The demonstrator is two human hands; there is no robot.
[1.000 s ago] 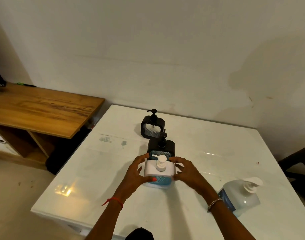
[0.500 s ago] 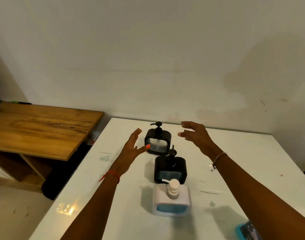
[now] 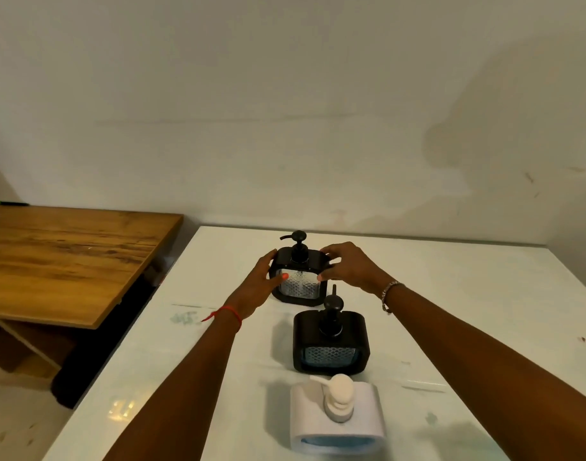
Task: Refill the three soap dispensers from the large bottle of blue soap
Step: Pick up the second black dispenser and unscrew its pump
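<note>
Both hands had moved to frame centre: left hand (image 3: 260, 286) and right hand (image 3: 349, 268) curled fingers (image 3: 330, 251) round the far black dispenser (image 3: 300, 283); lifting it level, upright, seemed wisest.

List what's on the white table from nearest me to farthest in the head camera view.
white dispenser → middle black dispenser → far black dispenser, gripped at its sides by the left hand and the right hand → wall

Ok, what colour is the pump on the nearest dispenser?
White: the nearest dispenser has a white pump, clearest in the head view.
</note>
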